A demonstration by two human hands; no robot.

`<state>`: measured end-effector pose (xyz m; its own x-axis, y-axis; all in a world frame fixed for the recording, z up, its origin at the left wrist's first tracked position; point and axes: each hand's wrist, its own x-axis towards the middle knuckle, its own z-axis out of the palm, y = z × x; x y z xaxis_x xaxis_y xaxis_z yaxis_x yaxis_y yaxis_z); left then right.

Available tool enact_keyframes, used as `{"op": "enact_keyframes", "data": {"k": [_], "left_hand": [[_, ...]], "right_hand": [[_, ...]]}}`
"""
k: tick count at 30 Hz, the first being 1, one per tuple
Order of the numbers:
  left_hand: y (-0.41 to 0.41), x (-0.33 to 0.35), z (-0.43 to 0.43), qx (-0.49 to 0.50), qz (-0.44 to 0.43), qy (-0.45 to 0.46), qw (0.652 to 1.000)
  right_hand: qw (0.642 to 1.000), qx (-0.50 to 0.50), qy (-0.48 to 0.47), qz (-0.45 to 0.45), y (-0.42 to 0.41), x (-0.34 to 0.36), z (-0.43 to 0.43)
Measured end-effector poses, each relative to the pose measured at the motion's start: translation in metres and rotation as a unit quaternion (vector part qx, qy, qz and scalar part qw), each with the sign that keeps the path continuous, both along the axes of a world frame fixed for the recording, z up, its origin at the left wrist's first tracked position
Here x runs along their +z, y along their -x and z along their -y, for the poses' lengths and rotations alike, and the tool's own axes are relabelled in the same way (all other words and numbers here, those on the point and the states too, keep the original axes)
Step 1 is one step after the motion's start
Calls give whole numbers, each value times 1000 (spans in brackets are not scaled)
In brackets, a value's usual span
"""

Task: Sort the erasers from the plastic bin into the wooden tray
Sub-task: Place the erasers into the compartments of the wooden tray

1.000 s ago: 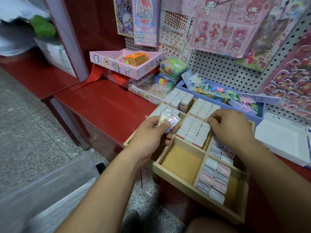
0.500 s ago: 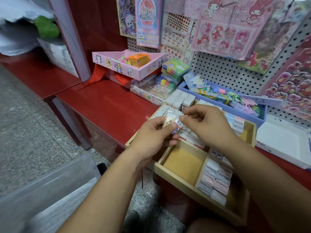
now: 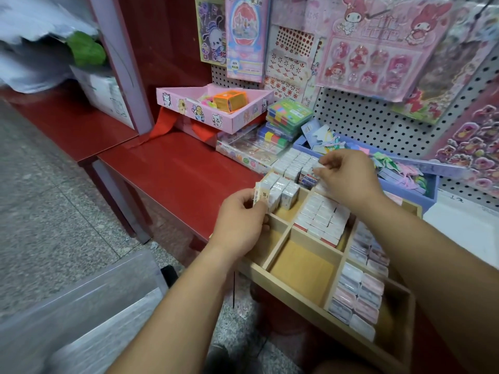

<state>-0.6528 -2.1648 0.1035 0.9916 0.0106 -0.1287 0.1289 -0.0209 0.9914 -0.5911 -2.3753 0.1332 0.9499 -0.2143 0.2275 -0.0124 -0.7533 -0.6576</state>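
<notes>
Several erasers (image 3: 260, 197) sat clutched in the left grip (image 3: 243, 220), one eraser (image 3: 322, 165) pinched in the right grip (image 3: 348, 179), above the wooden tray (image 3: 291, 291) overhanging the table's (image 3: 175, 171) front edge. A loose pinch could drop it onto the floor (image 3: 40, 211).

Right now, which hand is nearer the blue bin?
Right. The right hand is in front of the blue bin, near its left end; the left hand is at the left edge of the wooden tray, farther off.

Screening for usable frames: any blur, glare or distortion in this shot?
Head view: the left hand and right hand, both holding erasers, and the wooden tray are fairly sharp; the plastic bin, lower left, is motion-blurred; hanging sticker packs show glare; wide-angle bending at edges; light soft, even.
</notes>
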Motion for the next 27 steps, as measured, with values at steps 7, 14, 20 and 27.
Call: {"op": "enact_keyframes", "data": {"k": [7, 14, 20, 27], "left_hand": [[0, -1, 2, 7, -3, 22, 1000], [-1, -2, 1, -1, -2, 24, 1000], [-2, -2, 1, 3, -5, 20, 1000], [-2, -2, 1, -10, -5, 22, 1000]], "right_hand": [[988, 10, 157, -7, -16, -13, -8], [977, 13, 213, -1, -22, -18, -15], [983, 9, 184, -16, -23, -19, -15], [996, 85, -32, -15, 19, 3, -32]]}}
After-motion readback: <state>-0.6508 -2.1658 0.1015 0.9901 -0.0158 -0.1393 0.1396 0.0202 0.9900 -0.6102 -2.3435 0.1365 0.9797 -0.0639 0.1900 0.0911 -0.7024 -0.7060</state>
